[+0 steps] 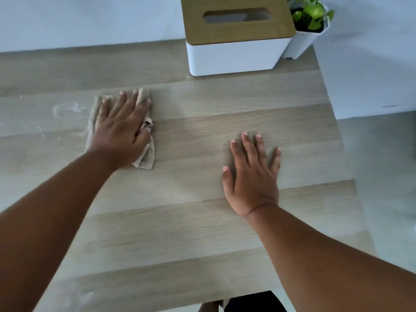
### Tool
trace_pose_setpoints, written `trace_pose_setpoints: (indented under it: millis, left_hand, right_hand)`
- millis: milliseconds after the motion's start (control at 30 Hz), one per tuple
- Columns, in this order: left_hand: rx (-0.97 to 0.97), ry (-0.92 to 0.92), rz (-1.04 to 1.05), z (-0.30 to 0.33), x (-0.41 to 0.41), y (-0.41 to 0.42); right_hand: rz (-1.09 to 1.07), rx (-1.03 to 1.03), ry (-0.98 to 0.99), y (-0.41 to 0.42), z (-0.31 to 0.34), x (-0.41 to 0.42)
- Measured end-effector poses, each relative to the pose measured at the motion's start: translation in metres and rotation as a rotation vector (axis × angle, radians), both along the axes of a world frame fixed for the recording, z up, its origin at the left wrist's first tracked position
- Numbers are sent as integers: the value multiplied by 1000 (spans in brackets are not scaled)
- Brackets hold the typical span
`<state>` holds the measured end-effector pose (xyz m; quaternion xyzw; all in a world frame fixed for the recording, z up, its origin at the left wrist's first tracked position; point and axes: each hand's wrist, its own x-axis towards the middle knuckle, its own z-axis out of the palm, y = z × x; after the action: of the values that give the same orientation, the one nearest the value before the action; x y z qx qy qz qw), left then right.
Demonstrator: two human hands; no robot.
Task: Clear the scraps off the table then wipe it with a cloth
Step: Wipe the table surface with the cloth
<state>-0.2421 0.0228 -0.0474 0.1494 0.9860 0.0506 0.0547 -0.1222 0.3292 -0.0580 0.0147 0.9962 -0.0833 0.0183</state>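
A beige cloth (146,154) lies crumpled on the light wooden table (202,233), left of centre. My left hand (121,127) presses flat on the cloth with its fingers spread and straight. White smears and small crumbs (67,110) mark the tabletop just left of the cloth. My right hand (252,174) rests flat on the bare wood to the right, fingers straight, holding nothing.
A white tissue box with a wooden lid (236,37) stands at the back of the table. A small green plant in a white pot (308,25) is beside it at the back right corner. The table's right edge (344,154) borders a pale floor.
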Motion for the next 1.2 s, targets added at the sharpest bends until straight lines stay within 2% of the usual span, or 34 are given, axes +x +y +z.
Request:
trace_pose_setpoints:
  millis: [133,233,400,500,567,633,733,833,900,1000,1200]
  left_hand:
    - [6,-13,282,-1,-61,22]
    - [10,-28,328,2,-70,53]
    - [55,25,-56,3,10,88]
    - [71,52,-269,-2,62,63]
    - [77,37,-324,-3,74,30]
    - [56,28,-239,-3,64,-3]
    - [33,23,86,-1,24,-26]
    - [46,21,343,-2,-22,-8]
    - [49,8,387,-3,-39,13]
    - [44,2,246,-2,-26,43]
    - [107,59,-96,-4,85,56]
  right_hand:
    - [2,-10,0,0,-3,0]
    - [4,-5,-12,-1,-3,0]
    - [6,16,-20,-1,0,0]
    - [1,6,-1,-1,1,0]
    - [3,9,-4,0,1,0]
    - [10,15,-9,0,-1,0]
    - [6,5,-7,1,-2,1]
    - [6,6,-8,0,-2,2]
    - [5,10,-2,0,-2,2]
    - [7,19,-6,0,-3,1]
    - [5,3,17,1,-3,1]
